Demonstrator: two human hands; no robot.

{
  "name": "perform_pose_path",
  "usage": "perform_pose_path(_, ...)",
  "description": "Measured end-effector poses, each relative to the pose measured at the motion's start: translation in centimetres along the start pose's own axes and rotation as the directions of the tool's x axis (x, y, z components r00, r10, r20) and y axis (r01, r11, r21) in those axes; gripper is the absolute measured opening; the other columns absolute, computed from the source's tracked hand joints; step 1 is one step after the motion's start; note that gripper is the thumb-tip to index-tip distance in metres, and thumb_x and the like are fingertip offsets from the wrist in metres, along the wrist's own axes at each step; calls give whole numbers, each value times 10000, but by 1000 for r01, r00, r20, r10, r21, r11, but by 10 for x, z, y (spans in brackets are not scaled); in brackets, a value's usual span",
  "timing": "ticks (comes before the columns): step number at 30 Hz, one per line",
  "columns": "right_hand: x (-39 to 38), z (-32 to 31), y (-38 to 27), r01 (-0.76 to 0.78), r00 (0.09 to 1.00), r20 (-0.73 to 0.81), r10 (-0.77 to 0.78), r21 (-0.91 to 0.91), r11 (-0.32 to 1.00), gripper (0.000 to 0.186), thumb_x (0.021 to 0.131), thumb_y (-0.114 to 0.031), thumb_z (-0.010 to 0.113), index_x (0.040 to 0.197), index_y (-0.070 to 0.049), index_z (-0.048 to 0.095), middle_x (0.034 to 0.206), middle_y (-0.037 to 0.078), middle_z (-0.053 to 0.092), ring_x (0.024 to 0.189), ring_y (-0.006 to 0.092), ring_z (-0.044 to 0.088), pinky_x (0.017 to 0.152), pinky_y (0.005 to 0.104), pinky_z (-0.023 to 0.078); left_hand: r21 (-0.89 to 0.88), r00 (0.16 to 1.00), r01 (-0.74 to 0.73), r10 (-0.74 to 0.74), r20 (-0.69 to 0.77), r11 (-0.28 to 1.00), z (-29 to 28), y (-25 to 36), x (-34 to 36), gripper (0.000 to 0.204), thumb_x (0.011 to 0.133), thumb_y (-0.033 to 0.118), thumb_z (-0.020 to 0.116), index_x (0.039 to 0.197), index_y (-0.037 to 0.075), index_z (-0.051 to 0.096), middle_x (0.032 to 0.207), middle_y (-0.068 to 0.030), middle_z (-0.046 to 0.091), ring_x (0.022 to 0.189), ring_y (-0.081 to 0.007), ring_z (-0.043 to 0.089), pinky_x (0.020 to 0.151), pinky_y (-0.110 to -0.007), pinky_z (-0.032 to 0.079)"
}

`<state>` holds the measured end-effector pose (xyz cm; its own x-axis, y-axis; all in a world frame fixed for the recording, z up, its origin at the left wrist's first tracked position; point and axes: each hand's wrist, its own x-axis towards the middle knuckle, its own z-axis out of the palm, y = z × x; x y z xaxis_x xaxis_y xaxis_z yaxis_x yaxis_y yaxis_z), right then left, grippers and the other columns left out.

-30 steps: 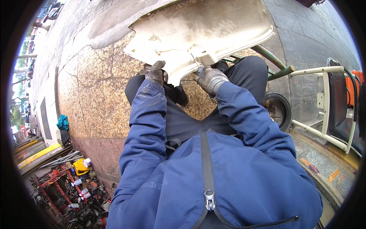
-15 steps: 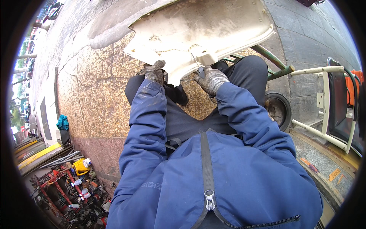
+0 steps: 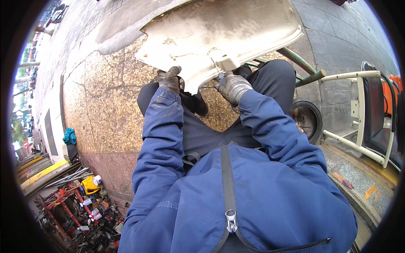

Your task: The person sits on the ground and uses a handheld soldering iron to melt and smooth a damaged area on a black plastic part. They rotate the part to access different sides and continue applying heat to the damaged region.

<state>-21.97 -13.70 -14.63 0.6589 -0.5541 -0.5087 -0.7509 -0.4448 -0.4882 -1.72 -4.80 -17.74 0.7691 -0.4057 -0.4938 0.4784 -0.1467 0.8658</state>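
A dirty white moulded panel (image 3: 223,29) with a jagged, cracked left end and a raised block on its near edge lies across my knees. My left hand (image 3: 168,79), in a grey knit glove, has closed fingers on the panel's near left edge. My right hand (image 3: 234,87), gloved alike, is closed on a dark grey hand tool (image 3: 222,79) with a thin tip reaching onto the panel near that block. A black cord runs beside the tool. The fingers under the panel are partly hidden.
A green metal frame (image 3: 316,77), a black tyre (image 3: 310,126) and a cream-framed black seat (image 3: 373,114) are at right. Piled tools and parts (image 3: 69,211), a yellow jug (image 3: 89,184), metal bars and a teal cloth (image 3: 69,137) lie at left, beside paving.
The panel and both my hands have shifted very slightly up and to the left in the picture. Both grips look the same.
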Motion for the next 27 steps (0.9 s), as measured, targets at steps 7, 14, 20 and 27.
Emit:
perform_pose_path(7,3,5,1,-36,999,-23,37,48,998,689,897,-512,552,1245,79,479,1098,303,623,1080,403,597,930,442,472,-21,1000,7,-7,-16,1000,3,2,-2,423,727,-92,615,1132,-38,509,970,-172,624,801,-326,659,696,-427,579)
perform_pose_path(14,3,4,-1,-52,999,-11,52,8,999,695,897,-507,553,1264,77,474,1099,297,627,1073,395,606,926,437,477,1,1000,-5,5,19,1000,-2,-4,5,401,736,-82,608,1120,-46,498,959,-181,622,782,-324,664,679,-428,580)
perform_pose_path(20,-3,-1,-2,-4,1000,-13,4,9,1000,691,891,-502,563,1273,66,473,1085,297,631,1057,396,613,914,442,482,72,999,-26,29,-35,997,-5,-9,14,382,728,-63,632,1087,-41,504,937,-161,615,776,-304,651,679,-413,568)
perform_pose_path(27,7,9,3,-67,998,-11,67,20,998,689,886,-502,567,1275,59,474,1097,301,626,1070,403,606,919,443,481,25,999,-41,42,-25,999,-4,-9,14,438,709,-79,647,1117,-26,494,960,-155,616,802,-303,644,695,-415,559)
